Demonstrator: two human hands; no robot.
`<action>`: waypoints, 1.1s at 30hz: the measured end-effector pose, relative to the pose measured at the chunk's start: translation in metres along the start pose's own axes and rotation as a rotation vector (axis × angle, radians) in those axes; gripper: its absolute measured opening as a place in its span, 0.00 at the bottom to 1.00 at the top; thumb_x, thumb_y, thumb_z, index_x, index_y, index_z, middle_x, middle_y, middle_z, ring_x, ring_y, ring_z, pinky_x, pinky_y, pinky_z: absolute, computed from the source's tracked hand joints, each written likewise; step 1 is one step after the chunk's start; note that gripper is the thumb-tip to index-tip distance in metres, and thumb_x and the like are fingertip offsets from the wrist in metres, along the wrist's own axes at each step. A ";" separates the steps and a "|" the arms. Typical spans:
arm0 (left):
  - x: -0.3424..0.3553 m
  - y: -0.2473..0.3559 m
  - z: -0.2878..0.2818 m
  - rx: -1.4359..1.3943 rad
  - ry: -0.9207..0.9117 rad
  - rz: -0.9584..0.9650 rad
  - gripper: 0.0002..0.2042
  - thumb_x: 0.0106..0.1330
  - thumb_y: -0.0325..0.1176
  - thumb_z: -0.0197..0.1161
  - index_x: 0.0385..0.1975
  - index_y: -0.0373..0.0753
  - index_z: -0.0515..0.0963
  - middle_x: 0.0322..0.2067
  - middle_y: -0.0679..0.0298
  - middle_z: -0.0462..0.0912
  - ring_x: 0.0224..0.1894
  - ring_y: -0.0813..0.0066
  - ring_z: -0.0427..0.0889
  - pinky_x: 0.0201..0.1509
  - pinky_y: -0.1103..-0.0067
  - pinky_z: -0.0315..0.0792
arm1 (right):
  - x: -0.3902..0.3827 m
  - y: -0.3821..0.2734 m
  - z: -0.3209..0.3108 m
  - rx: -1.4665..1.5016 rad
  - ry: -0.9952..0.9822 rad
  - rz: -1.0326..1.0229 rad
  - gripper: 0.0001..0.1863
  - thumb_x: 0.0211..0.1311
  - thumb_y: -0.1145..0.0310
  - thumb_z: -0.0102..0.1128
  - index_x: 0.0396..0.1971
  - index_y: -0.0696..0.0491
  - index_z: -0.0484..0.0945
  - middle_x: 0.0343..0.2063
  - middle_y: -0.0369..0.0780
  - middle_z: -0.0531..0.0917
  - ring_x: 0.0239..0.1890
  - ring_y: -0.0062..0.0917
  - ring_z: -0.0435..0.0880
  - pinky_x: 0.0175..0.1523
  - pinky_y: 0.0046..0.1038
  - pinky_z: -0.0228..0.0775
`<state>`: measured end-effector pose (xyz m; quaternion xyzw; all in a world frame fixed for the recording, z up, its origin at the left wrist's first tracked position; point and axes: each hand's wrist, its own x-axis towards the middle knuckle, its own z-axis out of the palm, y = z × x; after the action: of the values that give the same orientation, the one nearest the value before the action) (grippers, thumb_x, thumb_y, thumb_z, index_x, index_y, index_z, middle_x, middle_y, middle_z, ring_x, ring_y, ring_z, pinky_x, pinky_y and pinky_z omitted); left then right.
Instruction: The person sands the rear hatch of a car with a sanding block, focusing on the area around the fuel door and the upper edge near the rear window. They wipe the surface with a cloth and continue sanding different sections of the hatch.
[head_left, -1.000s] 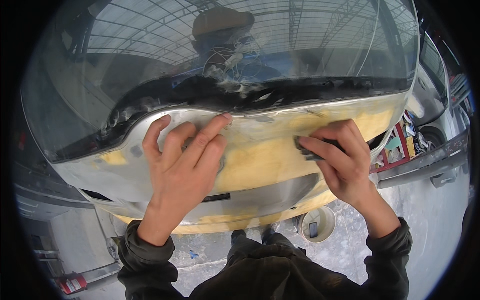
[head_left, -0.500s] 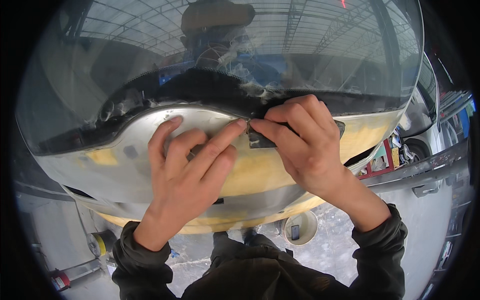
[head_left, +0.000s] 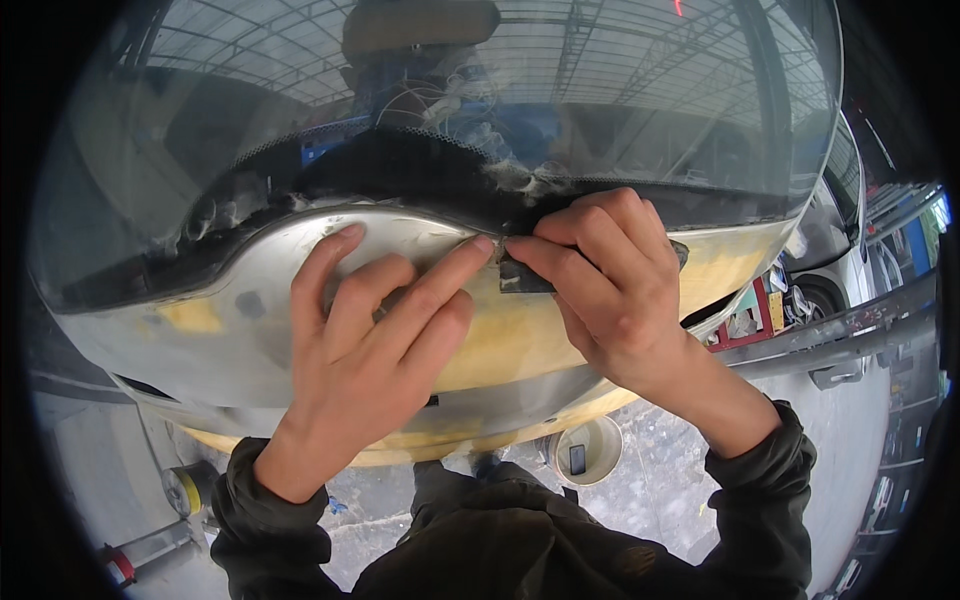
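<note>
In front of me is a vehicle's body panel (head_left: 510,345), with yellowish and grey sanded patches, below a dark glass windscreen (head_left: 650,150). My left hand (head_left: 375,335) rests on it with fingers apart, at a smooth silvery bulge (head_left: 385,222). Its index fingertip presses at the bulge's right end, by the black edge of the glass. Just right of that fingertip, my right hand (head_left: 615,290) pinches a dark sheet (head_left: 522,279) that looks like sandpaper. The sheet lies against the panel along the glass edge; its middle is hidden under my fingers.
A round bucket (head_left: 619,450) with a phone-like dark rectangle (head_left: 577,460) inside or on it stands on the floor below the panel. At lower left is a yellow-banded cylinder (head_left: 190,490). A red-framed cart (head_left: 767,308) and another car's wheel (head_left: 815,299) are at right.
The view has shifted slightly. Both hands keep nearly the same pose and place on the panel, with the dark sheet still in my right fingers.
</note>
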<state>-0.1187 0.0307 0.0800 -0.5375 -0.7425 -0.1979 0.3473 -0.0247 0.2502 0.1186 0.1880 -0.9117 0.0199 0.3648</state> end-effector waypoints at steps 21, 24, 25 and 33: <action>-0.002 -0.012 -0.020 -0.049 -0.032 0.028 0.04 0.62 0.23 0.64 0.35 0.38 0.78 0.59 0.61 0.86 0.61 0.60 0.81 0.72 0.59 0.69 | -0.010 0.013 -0.001 -0.085 0.035 -0.102 0.18 0.41 0.74 0.68 0.37 0.56 0.88 0.37 0.37 0.84 0.39 0.32 0.81 0.41 0.33 0.71; 0.011 -0.005 -0.009 -0.062 -0.030 0.055 0.06 0.61 0.23 0.64 0.36 0.37 0.77 0.59 0.59 0.86 0.62 0.58 0.81 0.71 0.59 0.70 | 0.004 -0.005 0.018 -0.086 0.117 -0.086 0.16 0.41 0.73 0.68 0.36 0.55 0.88 0.37 0.37 0.83 0.39 0.32 0.81 0.41 0.32 0.71; 0.014 -0.004 -0.013 -0.052 -0.034 0.058 0.06 0.60 0.23 0.64 0.36 0.37 0.77 0.59 0.59 0.86 0.62 0.58 0.81 0.71 0.59 0.71 | -0.001 0.006 0.021 -0.102 0.143 -0.161 0.17 0.46 0.68 0.64 0.38 0.57 0.85 0.40 0.36 0.81 0.42 0.29 0.79 0.43 0.30 0.69; 0.021 0.036 0.024 -0.175 -0.066 0.116 0.07 0.62 0.27 0.66 0.40 0.37 0.83 0.61 0.64 0.85 0.67 0.63 0.79 0.76 0.62 0.70 | -0.080 0.006 -0.078 -0.031 -0.094 0.303 0.21 0.46 0.82 0.70 0.44 0.56 0.87 0.37 0.41 0.84 0.39 0.37 0.81 0.43 0.36 0.76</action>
<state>-0.0961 0.0726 0.0757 -0.6141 -0.7012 -0.2236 0.2851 0.0777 0.2953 0.1225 0.0433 -0.9459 0.0517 0.3173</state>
